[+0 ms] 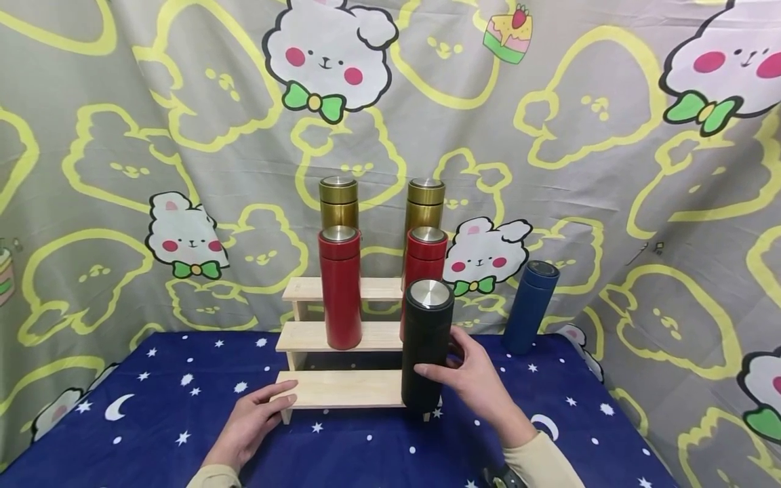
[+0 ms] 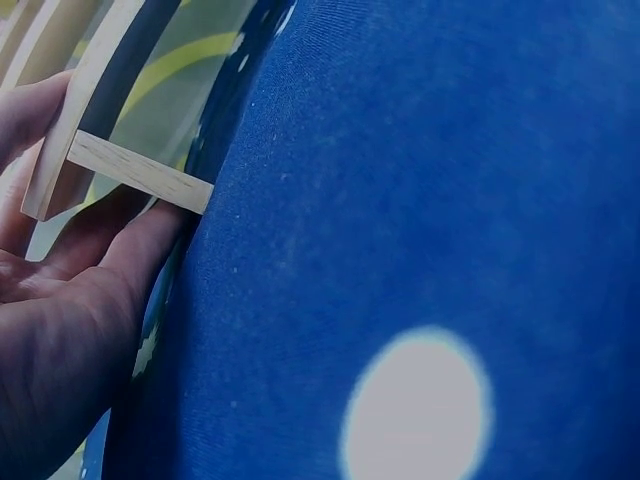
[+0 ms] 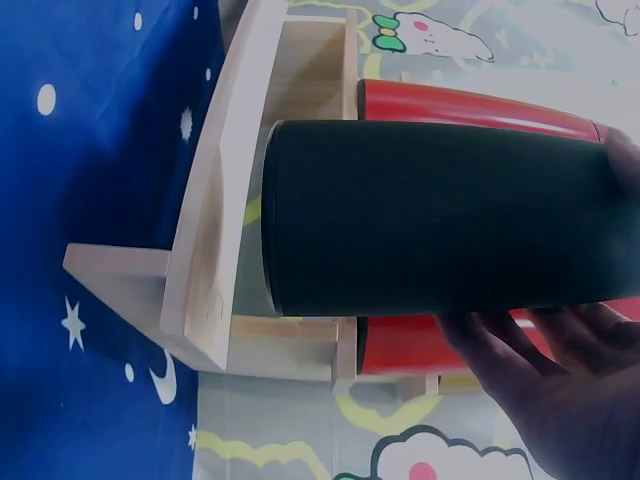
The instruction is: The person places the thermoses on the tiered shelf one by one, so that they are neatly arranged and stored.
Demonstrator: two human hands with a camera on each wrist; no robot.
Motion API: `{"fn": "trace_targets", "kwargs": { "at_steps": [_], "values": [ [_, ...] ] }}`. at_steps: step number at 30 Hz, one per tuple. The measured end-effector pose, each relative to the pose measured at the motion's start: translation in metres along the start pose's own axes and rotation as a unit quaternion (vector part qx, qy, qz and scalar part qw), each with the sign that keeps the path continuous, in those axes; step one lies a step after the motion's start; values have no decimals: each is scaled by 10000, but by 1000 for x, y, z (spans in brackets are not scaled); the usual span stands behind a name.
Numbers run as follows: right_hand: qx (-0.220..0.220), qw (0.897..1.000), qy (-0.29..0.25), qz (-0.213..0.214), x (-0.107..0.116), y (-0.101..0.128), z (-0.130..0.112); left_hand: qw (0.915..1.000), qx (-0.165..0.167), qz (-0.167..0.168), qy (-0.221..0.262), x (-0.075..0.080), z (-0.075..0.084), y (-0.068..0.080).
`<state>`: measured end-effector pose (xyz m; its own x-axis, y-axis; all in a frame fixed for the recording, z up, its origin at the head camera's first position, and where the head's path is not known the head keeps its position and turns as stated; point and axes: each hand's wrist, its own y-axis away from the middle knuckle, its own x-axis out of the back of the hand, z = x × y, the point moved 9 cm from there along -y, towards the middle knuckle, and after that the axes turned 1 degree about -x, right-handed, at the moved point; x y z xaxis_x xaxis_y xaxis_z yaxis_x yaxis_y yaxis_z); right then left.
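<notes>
The blue star-print tablecloth [image 1: 183, 407] carries a three-step wooden stand [image 1: 342, 390] near its back edge. Two gold flasks [image 1: 338, 202] stand on the top step and two red flasks [image 1: 340, 288] on the middle one; a blue flask [image 1: 529, 306] stands on the cloth toward the back right corner, well apart from the stand. The black flask [image 1: 426, 342] stands upright at the right end of the lowest step, its long axis vertical. Your right hand [image 1: 472, 379] wraps it from the right side, fingers curled round its lower body, so that hand is the nearer one. Your left hand [image 1: 253, 420] lies with relaxed fingers against the stand's front left corner, steadying it and holding nothing.
</notes>
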<state>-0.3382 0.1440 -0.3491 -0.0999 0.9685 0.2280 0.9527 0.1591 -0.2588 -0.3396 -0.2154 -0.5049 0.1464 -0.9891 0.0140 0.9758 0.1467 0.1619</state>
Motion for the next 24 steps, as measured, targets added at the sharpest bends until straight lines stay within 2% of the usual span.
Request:
{"fn": "trace_targets", "kwargs": {
  "at_steps": [11, 24],
  "values": [
    [23, 9998, -183, 16, -14, -3, -1, 10000, 10, -33, -29, -1, -2, -2],
    [121, 9991, -342, -200, -38, -11, -6, 10000, -12, 22, 24, 0, 0, -1]
  ]
}}
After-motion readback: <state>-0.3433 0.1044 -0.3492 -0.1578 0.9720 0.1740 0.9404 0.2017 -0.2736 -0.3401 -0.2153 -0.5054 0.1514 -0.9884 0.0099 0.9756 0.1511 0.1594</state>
